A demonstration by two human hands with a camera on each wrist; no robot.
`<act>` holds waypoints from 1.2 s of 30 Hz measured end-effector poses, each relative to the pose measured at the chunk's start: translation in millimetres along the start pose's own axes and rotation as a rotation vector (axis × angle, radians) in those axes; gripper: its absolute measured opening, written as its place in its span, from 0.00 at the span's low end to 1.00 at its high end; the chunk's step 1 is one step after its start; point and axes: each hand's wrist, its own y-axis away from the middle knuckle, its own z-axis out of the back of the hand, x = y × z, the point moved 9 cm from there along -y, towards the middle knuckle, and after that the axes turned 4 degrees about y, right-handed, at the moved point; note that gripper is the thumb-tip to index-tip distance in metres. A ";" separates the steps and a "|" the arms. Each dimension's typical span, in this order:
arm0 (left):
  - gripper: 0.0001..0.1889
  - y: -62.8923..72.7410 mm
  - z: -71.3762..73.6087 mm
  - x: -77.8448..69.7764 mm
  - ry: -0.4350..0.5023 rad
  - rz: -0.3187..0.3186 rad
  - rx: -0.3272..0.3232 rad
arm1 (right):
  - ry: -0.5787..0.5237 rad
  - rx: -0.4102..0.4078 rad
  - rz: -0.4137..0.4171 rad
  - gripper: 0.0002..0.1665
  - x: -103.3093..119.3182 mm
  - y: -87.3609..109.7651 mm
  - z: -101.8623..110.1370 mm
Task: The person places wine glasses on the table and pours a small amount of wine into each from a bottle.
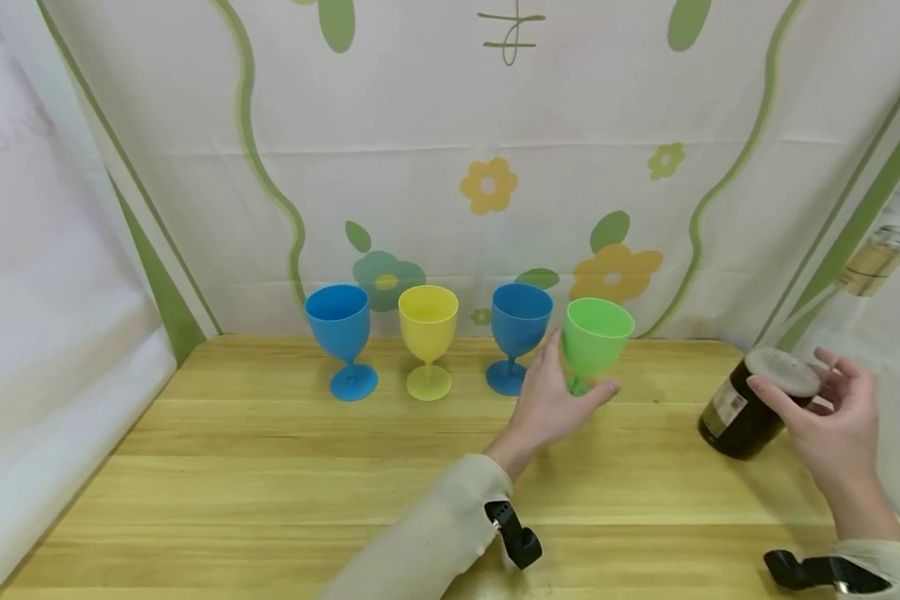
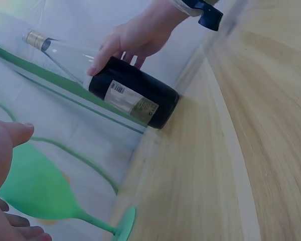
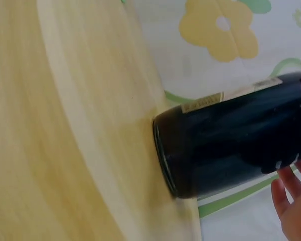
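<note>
Four plastic goblets stand upright in a row: a blue goblet (image 1: 339, 325), a yellow goblet (image 1: 429, 329), another blue goblet (image 1: 521, 325) and a green goblet (image 1: 597, 337). My left hand (image 1: 551, 400) is at the green goblet, thumb and fingers spread to either side of its bowl. In the left wrist view, the thumb stands out straight over the green bowl (image 2: 37, 186). At the right, a clear glass bottle (image 1: 746, 404) of dark liquid stands upright, with a pale label and gold neck band. My right hand (image 1: 840, 425) holds its upper body, thumb in front and fingers behind.
The wooden tabletop (image 1: 270, 492) stretches in front of the goblets. A white curtain (image 1: 420, 100) with printed flowers hangs right behind them, and more white cloth (image 1: 52, 317) hangs at the left. Black straps with small devices circle both wrists.
</note>
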 end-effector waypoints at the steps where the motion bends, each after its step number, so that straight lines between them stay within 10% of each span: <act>1: 0.51 -0.9 -1.3 0.7 0.012 0.009 -0.003 | -0.006 0.006 0.004 0.51 -2.1 -0.4 0.1; 36: 0.49 -24.1 -13.0 -5.2 0.013 0.089 -0.132 | -0.021 0.201 0.066 0.41 -21.9 3.6 -15.6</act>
